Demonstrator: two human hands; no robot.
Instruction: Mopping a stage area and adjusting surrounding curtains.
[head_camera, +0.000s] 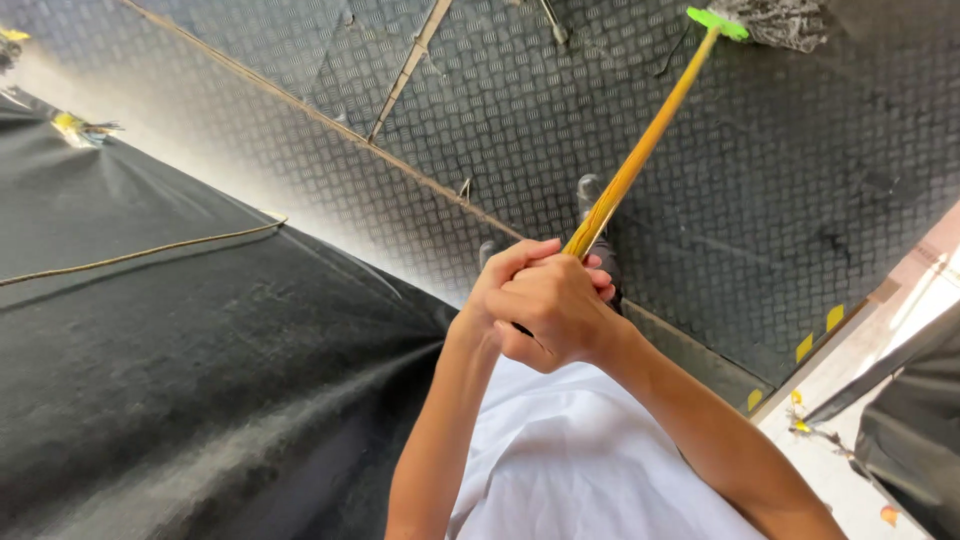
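Both hands clasped as one grip around the top end of a yellow mop handle.

Right hand wraps over the left hand, fingers pressed together around the handle with no gap showing, held just in front of the person's white shirt. From that grip the handle slants away to a green clamp and a grey string mop head, which rests on the dark tread-plate floor at the far end of the handle. Beside the handle's lower stretch, the toes of two dark shoes show. With the hands stacked on one spot, the mop head could likely twist or skid sideways. A raised metal seam left of the handle might snag the strings, and black fabric with a loose cord lies further left.
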